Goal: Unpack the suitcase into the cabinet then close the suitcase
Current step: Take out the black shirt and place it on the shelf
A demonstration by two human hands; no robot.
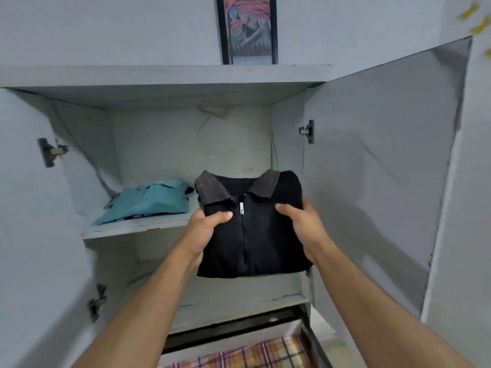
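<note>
A folded black jacket (261, 235) with a brown collar and a front zip is held up in front of the open grey cabinet (164, 78). My left hand (206, 227) grips its left side, thumb on top. My right hand (303, 227) grips its right side the same way. The jacket hangs just in front of the cabinet's middle shelf (132, 228), right of a folded teal shirt (151, 200) lying on that shelf. The suitcase is out of view.
Both cabinet doors stand open, the left door (34, 235) and the right door (377, 168). A lower shelf (239, 296) lies below the jacket. A plaid cloth (247, 354) shows at the bottom. A framed picture (247, 27) stands on top of the cabinet.
</note>
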